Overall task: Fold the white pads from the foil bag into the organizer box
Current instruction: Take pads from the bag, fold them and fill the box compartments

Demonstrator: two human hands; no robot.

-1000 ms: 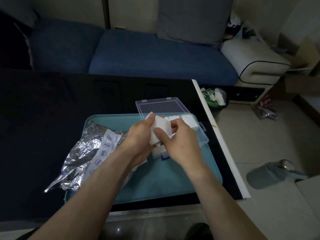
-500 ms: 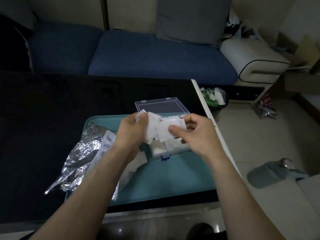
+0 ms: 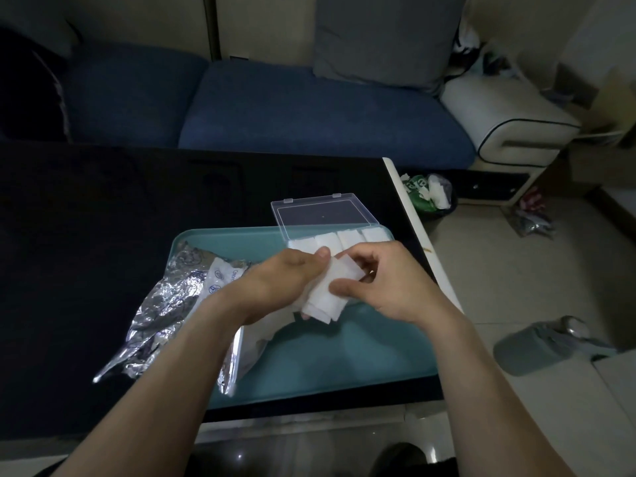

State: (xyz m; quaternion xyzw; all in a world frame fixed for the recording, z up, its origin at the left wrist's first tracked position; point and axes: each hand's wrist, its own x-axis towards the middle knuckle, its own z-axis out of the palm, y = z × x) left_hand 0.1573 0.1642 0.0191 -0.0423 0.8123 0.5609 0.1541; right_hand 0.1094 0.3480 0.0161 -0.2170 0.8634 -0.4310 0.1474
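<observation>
Both hands hold one white pad (image 3: 330, 290) above the teal tray (image 3: 361, 356). My left hand (image 3: 282, 284) grips its left side with the thumb on top. My right hand (image 3: 389, 280) pinches its right side, fingers curled over the folded edge. Behind the hands stands the clear organizer box (image 3: 375, 234), its lid (image 3: 323, 215) open and tilted back, with several folded white pads (image 3: 344, 237) in a row inside. The crumpled foil bag (image 3: 165, 308) lies on the tray's left part, under my left forearm, with white pad material showing at its mouth.
The tray sits on a black table (image 3: 103, 235) whose right edge has a white strip (image 3: 413, 215). A blue sofa (image 3: 275, 108) runs behind. On the floor at right are a small waste bin (image 3: 430, 194) and a grey bottle (image 3: 543, 346) lying down.
The pad was spread between both hands in front of the box half a second ago. It is now folded over into a narrower shape, and the hands are closer together and lower over the tray.
</observation>
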